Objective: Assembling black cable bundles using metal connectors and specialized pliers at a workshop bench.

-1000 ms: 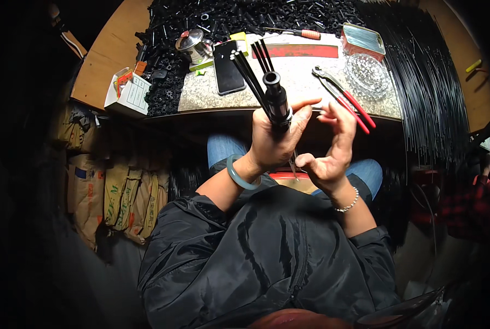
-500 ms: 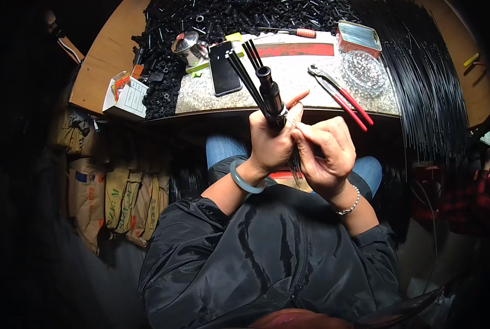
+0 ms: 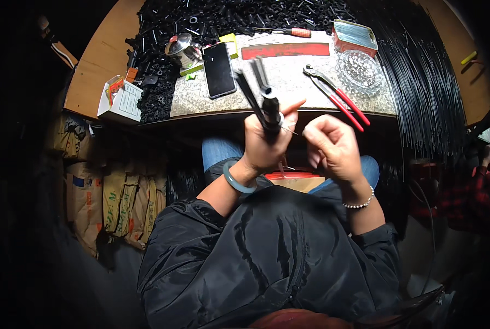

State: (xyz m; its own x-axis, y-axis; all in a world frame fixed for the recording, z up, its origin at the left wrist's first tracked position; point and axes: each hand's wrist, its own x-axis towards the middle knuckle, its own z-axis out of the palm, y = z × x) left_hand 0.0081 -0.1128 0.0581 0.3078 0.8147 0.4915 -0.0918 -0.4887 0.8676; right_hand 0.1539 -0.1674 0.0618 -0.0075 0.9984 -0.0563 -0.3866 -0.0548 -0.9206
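My left hand [image 3: 264, 145] grips a black umbrella-frame-like piece [image 3: 270, 107], a stepped tube with a hollow end and several thin black rods beside it. Its index finger points out to the right. A thin silvery wire [image 3: 288, 130] sticks out from the piece toward my right hand [image 3: 335, 148]. That hand is apart from the piece, with fingers curled in and slightly blurred; whether they hold anything is hidden. Pliers [image 3: 341, 101] with red handles lie on the tabletop beyond the right hand.
On the pale work surface [image 3: 193, 104] are a phone [image 3: 219, 70], a lidded metal pot [image 3: 182, 50], a glass dish [image 3: 360, 71], a tin [image 3: 354, 37] and a screwdriver [image 3: 299, 33]. Black parts [image 3: 239, 16] pile behind; long black rods [image 3: 420, 82] hang over the right edge.
My right hand has drawn away to the right from the piece, which it met half a second ago. The piece in my left hand has tipped and lowered slightly.
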